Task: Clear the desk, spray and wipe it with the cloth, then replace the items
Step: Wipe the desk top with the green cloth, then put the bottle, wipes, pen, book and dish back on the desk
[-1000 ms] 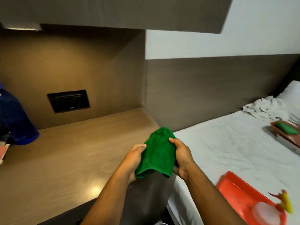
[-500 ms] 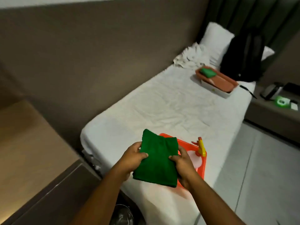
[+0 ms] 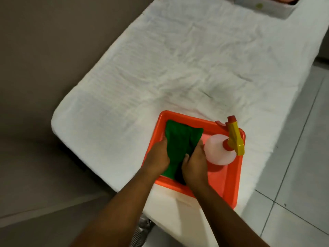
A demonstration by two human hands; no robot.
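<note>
White bed (image 3: 178, 68) carries an orange tray (image 3: 231, 182), lower right; left hand (image 3: 157, 158) and right hand (image 3: 195, 166) each seemingly grip the green cloth (image 3: 179, 139) closed, beside the spray bottle (image 3: 219, 150).

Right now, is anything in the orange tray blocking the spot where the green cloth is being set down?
Nothing visible does. Both hands, left hand and right hand, hold the green cloth over the left part of the orange tray. The spray bottle stands in the right part, beside the cloth.

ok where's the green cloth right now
In the head view, the green cloth lies in the left half of the orange tray on the bed, held by both hands, just left of the spray bottle.
</note>
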